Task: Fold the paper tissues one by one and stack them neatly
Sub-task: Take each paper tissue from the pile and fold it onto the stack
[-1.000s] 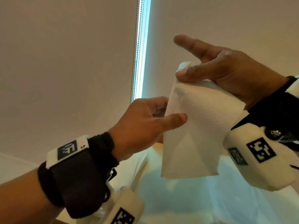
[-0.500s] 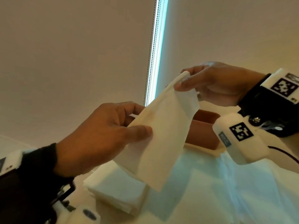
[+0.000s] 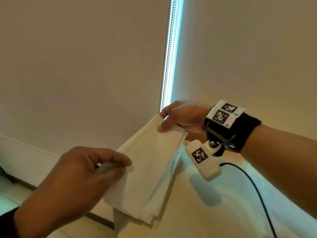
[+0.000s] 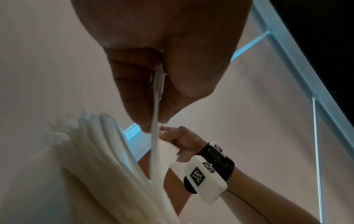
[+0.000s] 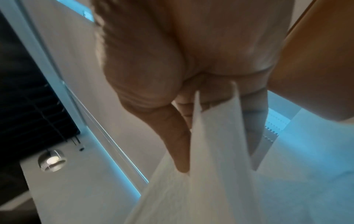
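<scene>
Left hand (image 3: 82, 177) pinched the near corner of a white tissue (image 3: 151, 169) between thumb and fingers; right hand (image 3: 181, 117) pinched the far top corner the same way. Tissue hung in the air between both grips, above the desk (image 3: 231, 212), layered edges fanned at the bottom. In the left wrist view a stack of white tissues (image 4: 99, 151) showed edge-on beside the held one, blurred. Judged mid-fold: this sheet looked partly folded, not yet flattened or placed on a pile; how many remained couldn't be told. Tissue was thin, soft, matte, limp, roughly rectangular. Beaded blind cord (image 3: 167, 57) hung behind.
</scene>
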`<state>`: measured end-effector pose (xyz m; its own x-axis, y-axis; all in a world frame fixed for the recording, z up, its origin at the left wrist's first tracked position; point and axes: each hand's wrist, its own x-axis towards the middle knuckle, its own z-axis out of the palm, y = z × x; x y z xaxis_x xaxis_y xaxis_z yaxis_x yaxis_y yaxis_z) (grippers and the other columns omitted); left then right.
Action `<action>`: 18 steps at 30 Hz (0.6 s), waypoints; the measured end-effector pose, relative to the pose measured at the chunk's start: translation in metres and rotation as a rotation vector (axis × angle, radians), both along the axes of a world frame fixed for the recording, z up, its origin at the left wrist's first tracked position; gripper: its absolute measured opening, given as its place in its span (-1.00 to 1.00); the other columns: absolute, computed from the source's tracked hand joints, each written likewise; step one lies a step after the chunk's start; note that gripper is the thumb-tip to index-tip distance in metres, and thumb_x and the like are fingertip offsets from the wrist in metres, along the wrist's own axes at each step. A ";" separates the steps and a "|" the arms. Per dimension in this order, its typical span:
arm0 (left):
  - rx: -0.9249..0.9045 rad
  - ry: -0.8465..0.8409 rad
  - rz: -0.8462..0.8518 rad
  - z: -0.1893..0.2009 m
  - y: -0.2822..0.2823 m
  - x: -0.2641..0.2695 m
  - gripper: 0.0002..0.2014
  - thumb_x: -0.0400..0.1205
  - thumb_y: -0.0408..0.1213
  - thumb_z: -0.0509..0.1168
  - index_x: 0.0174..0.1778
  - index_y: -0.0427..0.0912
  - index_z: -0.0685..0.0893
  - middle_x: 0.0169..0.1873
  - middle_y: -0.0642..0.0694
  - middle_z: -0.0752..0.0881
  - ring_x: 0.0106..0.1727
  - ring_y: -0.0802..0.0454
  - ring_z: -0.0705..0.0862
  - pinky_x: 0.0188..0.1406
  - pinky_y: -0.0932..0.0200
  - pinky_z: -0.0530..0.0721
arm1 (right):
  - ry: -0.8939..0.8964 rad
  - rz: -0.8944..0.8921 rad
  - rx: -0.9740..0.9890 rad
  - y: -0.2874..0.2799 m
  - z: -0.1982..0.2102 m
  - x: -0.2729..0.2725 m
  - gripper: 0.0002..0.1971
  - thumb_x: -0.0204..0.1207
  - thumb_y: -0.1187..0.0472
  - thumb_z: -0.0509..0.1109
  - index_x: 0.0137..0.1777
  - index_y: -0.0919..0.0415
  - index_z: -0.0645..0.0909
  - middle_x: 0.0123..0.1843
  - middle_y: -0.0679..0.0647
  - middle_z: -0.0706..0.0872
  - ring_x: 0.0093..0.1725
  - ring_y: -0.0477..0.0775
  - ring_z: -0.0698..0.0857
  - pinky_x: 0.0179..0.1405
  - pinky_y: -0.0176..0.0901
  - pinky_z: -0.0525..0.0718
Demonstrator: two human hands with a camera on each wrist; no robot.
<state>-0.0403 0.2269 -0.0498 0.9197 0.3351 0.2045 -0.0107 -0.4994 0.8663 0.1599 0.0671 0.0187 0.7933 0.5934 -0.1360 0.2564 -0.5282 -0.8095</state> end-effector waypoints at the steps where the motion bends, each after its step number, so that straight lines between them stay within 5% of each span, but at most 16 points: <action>1: 0.063 0.047 -0.007 -0.002 0.000 0.001 -0.75 0.46 -0.24 0.52 -0.40 0.29 0.84 -0.40 0.28 0.80 -0.33 0.11 0.78 -0.27 0.19 0.78 | -0.045 -0.016 -0.065 0.005 -0.004 0.003 -0.75 0.37 0.51 0.56 0.04 0.35 0.75 -0.07 0.24 0.83 -0.14 0.20 0.84 -0.09 0.04 0.82; 3: 0.146 0.126 -0.024 -0.003 -0.001 0.004 -0.82 0.45 -0.18 0.52 -0.39 0.25 0.83 -0.45 0.35 0.77 -0.43 0.25 0.75 -0.41 0.39 0.65 | -0.129 -0.033 -0.196 0.014 -0.011 0.006 -0.67 0.35 0.40 0.62 0.13 0.31 0.74 0.07 0.23 0.80 0.02 0.24 0.82 0.09 0.14 0.80; 6: 0.209 0.208 -0.045 -0.004 -0.002 0.010 -0.87 0.47 -0.17 0.51 -0.37 0.16 0.82 -0.42 0.31 0.78 -0.39 0.35 0.75 -0.41 0.42 0.67 | -0.218 -0.010 -0.337 0.020 -0.020 0.010 -0.64 0.36 0.27 0.64 0.16 0.24 0.74 0.12 0.16 0.80 0.08 0.17 0.80 0.17 0.11 0.78; 12: 0.395 0.398 -0.069 -0.003 -0.005 0.013 -0.95 0.46 0.03 0.49 -0.28 0.23 0.76 -0.28 0.28 0.72 -0.23 0.26 0.71 -0.22 0.45 0.61 | -0.419 0.099 -0.676 0.031 -0.040 0.009 -0.47 0.47 0.03 0.58 0.36 0.27 0.60 0.25 0.14 0.71 0.20 0.15 0.71 0.22 -0.07 0.67; 16: 0.639 0.446 -0.055 0.002 -0.009 0.011 -0.82 0.38 0.29 0.43 -0.27 0.34 0.69 -0.14 0.28 0.54 -0.10 0.26 0.56 -0.17 0.36 0.52 | -0.434 0.018 -0.694 0.027 -0.042 0.018 -0.60 0.33 -0.05 0.67 -0.16 0.17 0.54 -0.16 0.07 0.68 -0.23 0.06 0.66 -0.12 -0.08 0.66; 18: 0.735 0.419 -0.073 0.009 -0.014 0.010 -0.82 0.35 0.32 0.43 -0.32 0.37 0.65 -0.09 0.36 0.46 -0.05 0.30 0.49 -0.20 0.39 0.43 | -0.535 -0.018 -0.734 0.019 -0.036 0.020 -0.55 0.33 -0.13 0.63 -0.19 0.19 0.52 -0.19 0.05 0.67 -0.25 0.03 0.64 -0.21 -0.13 0.62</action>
